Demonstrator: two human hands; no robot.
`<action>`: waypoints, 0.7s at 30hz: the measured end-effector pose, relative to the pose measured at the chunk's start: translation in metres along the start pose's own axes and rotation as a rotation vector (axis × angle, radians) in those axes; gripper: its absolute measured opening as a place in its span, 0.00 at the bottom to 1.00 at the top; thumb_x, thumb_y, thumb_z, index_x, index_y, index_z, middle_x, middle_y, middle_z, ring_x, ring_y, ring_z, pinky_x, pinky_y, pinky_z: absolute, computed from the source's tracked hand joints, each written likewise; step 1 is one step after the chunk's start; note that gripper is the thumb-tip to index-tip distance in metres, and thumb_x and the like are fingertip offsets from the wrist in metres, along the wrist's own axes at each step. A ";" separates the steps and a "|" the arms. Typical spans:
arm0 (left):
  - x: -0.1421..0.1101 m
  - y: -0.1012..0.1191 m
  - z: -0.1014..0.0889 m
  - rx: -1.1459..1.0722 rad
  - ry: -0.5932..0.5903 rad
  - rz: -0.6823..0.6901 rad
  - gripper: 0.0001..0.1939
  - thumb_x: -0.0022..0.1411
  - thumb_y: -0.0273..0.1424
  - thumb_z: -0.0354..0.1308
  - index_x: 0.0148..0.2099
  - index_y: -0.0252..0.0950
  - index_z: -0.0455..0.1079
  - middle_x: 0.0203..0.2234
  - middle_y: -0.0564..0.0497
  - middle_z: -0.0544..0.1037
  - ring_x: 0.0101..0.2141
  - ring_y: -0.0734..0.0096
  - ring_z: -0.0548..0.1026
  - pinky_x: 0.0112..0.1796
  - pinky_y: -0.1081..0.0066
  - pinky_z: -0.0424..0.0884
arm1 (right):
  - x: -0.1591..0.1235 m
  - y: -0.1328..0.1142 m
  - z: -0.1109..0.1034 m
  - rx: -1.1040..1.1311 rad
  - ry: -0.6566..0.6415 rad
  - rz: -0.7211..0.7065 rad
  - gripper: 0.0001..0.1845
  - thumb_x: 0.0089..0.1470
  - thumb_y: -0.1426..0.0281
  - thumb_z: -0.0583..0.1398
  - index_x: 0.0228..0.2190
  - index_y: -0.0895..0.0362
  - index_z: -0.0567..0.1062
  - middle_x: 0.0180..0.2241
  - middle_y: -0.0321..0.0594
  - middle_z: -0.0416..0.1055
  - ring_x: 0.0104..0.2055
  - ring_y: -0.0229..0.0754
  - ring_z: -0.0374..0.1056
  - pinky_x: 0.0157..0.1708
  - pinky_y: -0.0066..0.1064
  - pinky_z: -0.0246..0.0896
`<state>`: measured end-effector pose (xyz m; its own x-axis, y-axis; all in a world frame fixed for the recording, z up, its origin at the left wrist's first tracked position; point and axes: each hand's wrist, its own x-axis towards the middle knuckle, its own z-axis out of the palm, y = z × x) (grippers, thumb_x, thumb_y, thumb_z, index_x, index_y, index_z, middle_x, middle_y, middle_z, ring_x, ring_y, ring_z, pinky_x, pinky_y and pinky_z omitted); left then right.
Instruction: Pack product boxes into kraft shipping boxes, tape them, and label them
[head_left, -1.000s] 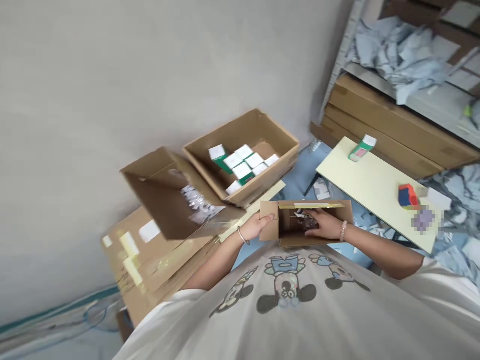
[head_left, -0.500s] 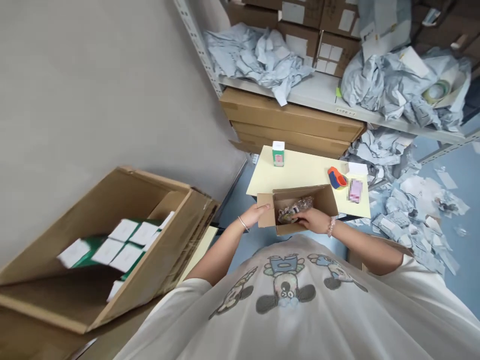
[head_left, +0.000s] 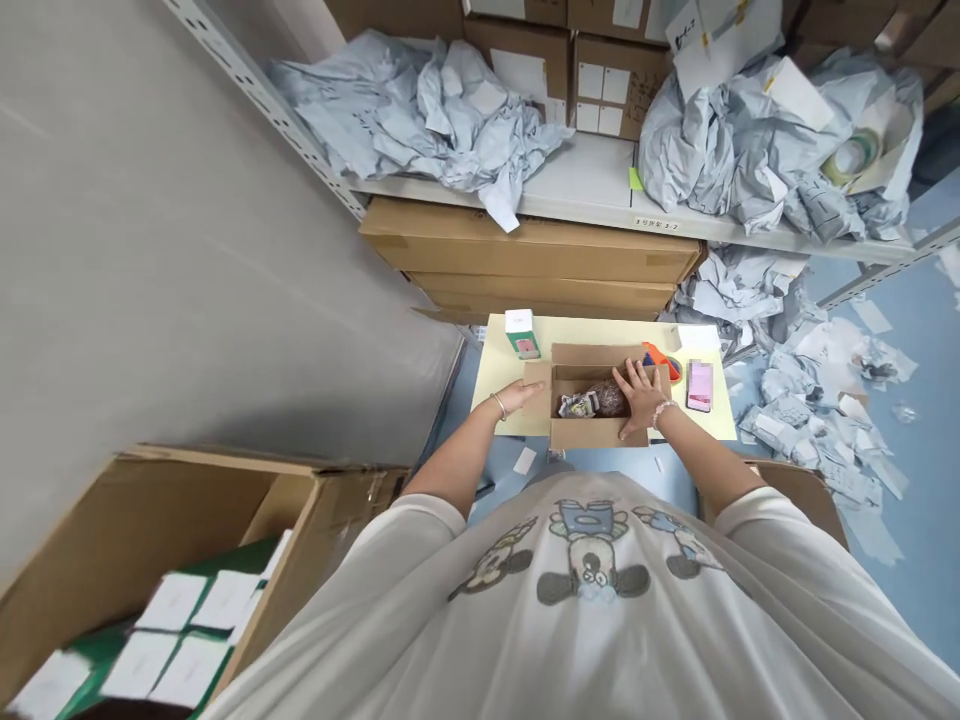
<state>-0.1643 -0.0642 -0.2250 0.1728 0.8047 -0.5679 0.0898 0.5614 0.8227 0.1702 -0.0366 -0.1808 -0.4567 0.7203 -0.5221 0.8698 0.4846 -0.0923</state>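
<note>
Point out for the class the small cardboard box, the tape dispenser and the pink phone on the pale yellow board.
Small cardboard box (head_left: pixel 596 435): head view, near outer wall.
Tape dispenser (head_left: pixel 655 356): head view, orange part.
Pink phone (head_left: pixel 700 387): head view, middle of its upward face.

**Obstacles and passages, tabletop:** small cardboard box (head_left: pixel 600 395), top open to reach from above, left flap against the left hand (head_left: pixel 517 397); right hand (head_left: pixel 641 398) across its right side. Orange tape dispenser (head_left: pixel 660 362) just behind the box's far corner. Pink phone (head_left: pixel 699 386) just right of the box, narrow gap between. White-and-green carton (head_left: pixel 523 333) at the table's far left, wider gap from the box.

**Surroundings:** pale yellow table (head_left: pixel 592 330) backed by stacked brown cartons (head_left: pixel 525 250). Large open carton (head_left: pixel 322 500) at lower left, near the left forearm (head_left: pixel 457 465). Crumpled blue mailers (head_left: pixel 795 370) right of the table. Narrow passage between the table's near edge and the white T-shirt (head_left: pixel 592 600).
</note>
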 end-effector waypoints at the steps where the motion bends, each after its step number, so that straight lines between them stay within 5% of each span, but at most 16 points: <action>1: 0.006 0.003 -0.003 0.001 -0.003 -0.014 0.30 0.48 0.52 0.70 0.45 0.34 0.78 0.38 0.43 0.84 0.40 0.59 0.79 0.41 0.67 0.72 | 0.010 0.001 -0.001 0.009 -0.021 0.011 0.91 0.26 0.43 0.76 0.73 0.53 0.28 0.74 0.57 0.13 0.75 0.72 0.13 0.66 0.72 0.14; 6: 0.019 0.028 -0.030 0.224 0.017 -0.094 0.28 0.47 0.52 0.72 0.40 0.34 0.78 0.34 0.44 0.83 0.38 0.56 0.79 0.38 0.67 0.72 | 0.041 0.000 -0.008 0.044 -0.031 0.032 0.92 0.22 0.44 0.77 0.73 0.52 0.28 0.74 0.59 0.14 0.75 0.74 0.14 0.65 0.73 0.15; 9: 0.018 0.055 -0.052 0.621 0.192 -0.031 0.24 0.51 0.52 0.71 0.34 0.36 0.77 0.32 0.42 0.81 0.42 0.50 0.78 0.42 0.64 0.71 | 0.046 -0.005 -0.007 0.021 -0.011 0.057 0.89 0.26 0.46 0.76 0.74 0.52 0.29 0.74 0.58 0.14 0.75 0.72 0.15 0.66 0.72 0.13; 13: 0.023 0.099 -0.065 1.103 0.526 0.241 0.27 0.62 0.47 0.65 0.57 0.37 0.74 0.57 0.35 0.75 0.59 0.43 0.70 0.57 0.55 0.65 | 0.047 -0.010 0.000 0.000 0.036 0.065 0.81 0.35 0.47 0.72 0.74 0.53 0.31 0.75 0.54 0.16 0.76 0.70 0.16 0.67 0.70 0.13; 16: 0.043 0.125 -0.062 1.350 0.365 0.299 0.44 0.59 0.44 0.69 0.72 0.38 0.58 0.68 0.32 0.63 0.68 0.38 0.58 0.63 0.48 0.56 | 0.051 -0.009 0.003 0.022 0.083 0.048 0.81 0.35 0.46 0.72 0.74 0.53 0.30 0.75 0.52 0.16 0.76 0.71 0.17 0.67 0.70 0.13; 19: 0.067 0.142 -0.063 1.466 0.098 0.203 0.53 0.53 0.46 0.72 0.75 0.41 0.53 0.63 0.31 0.68 0.63 0.35 0.66 0.59 0.47 0.62 | 0.057 -0.007 0.004 0.029 0.095 0.033 0.83 0.33 0.46 0.73 0.74 0.54 0.30 0.75 0.53 0.17 0.76 0.72 0.19 0.67 0.70 0.12; 21: 0.075 0.150 -0.071 1.494 0.022 0.160 0.52 0.52 0.46 0.73 0.73 0.43 0.56 0.58 0.34 0.73 0.56 0.39 0.73 0.55 0.52 0.68 | 0.060 -0.007 0.005 0.029 0.095 0.031 0.83 0.32 0.46 0.73 0.74 0.55 0.31 0.75 0.55 0.18 0.76 0.73 0.20 0.67 0.70 0.13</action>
<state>-0.2076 0.0941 -0.1458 0.2641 0.8470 -0.4613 0.9645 -0.2282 0.1330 0.1377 0.0012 -0.2156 -0.4438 0.7795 -0.4421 0.8883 0.4477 -0.1023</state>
